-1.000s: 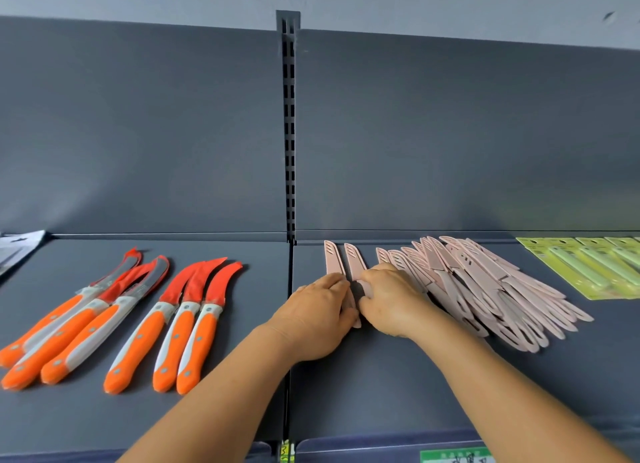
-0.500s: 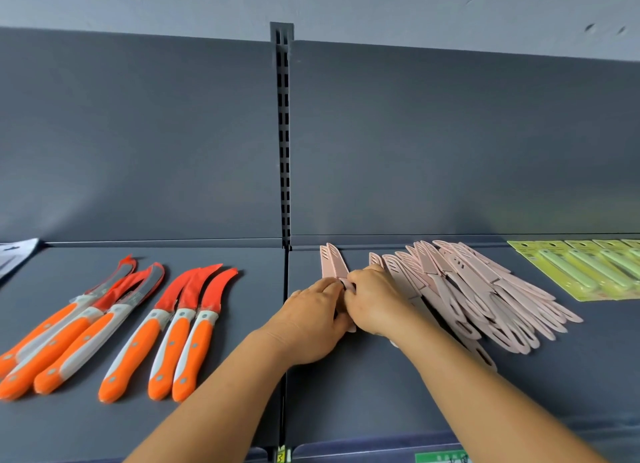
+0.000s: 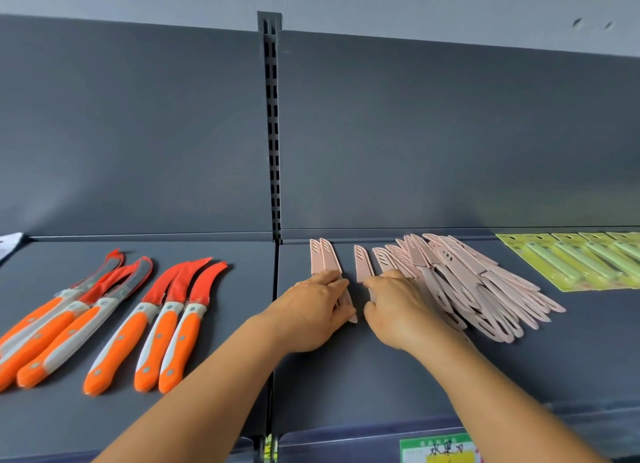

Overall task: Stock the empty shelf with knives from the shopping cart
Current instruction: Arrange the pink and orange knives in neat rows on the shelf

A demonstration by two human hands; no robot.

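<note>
Now both hands on pink knives

A dark grey shelf carries orange-handled knives on its left section. Its right section holds pink sheathed knives, two lying apart from the heap, with green carded packs beside them.

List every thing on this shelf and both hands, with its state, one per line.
Orange knives: lying flat in a row, blades covered.
Two pink knives: side by side, sheathed, under the left hand.
Single pink knife: sheathed, under the right hand's fingers.
Pink pile: heaped, overlapping.
Green packs: flat, overlapping.
Left hand: pressed flat.
Right hand: resting on knives.
</note>
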